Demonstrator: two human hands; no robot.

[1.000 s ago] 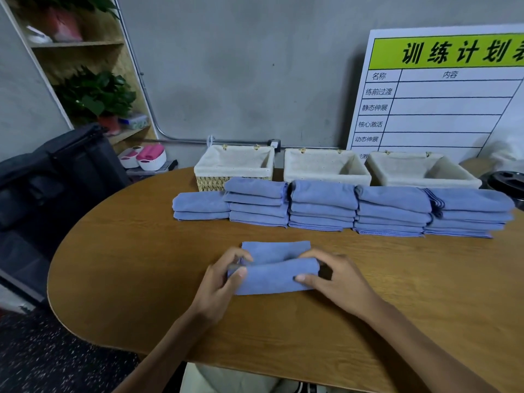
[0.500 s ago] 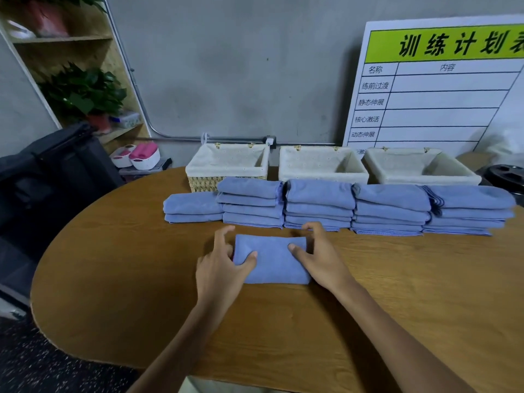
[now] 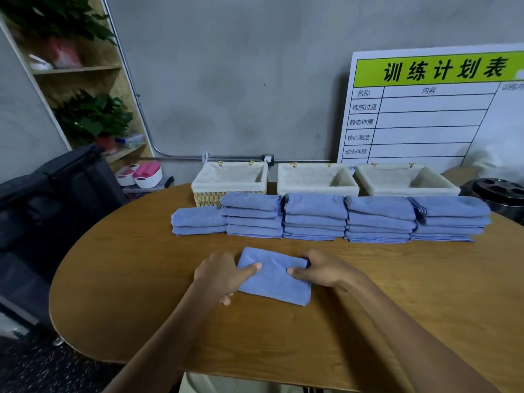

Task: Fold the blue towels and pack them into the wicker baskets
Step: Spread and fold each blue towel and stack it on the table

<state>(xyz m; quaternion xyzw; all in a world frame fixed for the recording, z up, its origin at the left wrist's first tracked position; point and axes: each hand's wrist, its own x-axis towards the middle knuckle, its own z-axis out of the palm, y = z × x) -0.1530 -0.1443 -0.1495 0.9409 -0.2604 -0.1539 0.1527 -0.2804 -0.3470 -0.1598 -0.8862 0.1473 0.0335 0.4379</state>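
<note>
I take the folded blue towel [image 3: 274, 276] as my landmark: a soft, nappy microfibre rectangle lying flat on the smooth wood-grain table [image 3: 397, 307], its folded edges rounded and its near right corner pointing toward me. My left hand [image 3: 219, 275] grips its left edge, thumb laid on top of the cloth and fingers curled under the near side; my right hand [image 3: 320, 269] pinches its right edge, thumb pressed on the top surface, the fingers bent round the far corner. The two hands sit apart, one on each side of the towel. Beyond the towel, well apart from it, runs a row of folded towel stacks [image 3: 329, 218] of the same blue fabric, five piles touching side by side, the leftmost pile lower than the rest. Behind that row stand three rectangular wicker baskets: the left basket [image 3: 229, 182] shows coarse woven straw below a cream cloth liner, the middle basket [image 3: 316, 180] and right basket [image 3: 405, 180] show mostly their pale liners. Farther behind, right of the towel, a glossy white board [image 3: 425, 109] with a green header leans on the rough grey wall. Left of the towel, off the rounded table end, sits a dark fabric bag [image 3: 56, 194]
</note>
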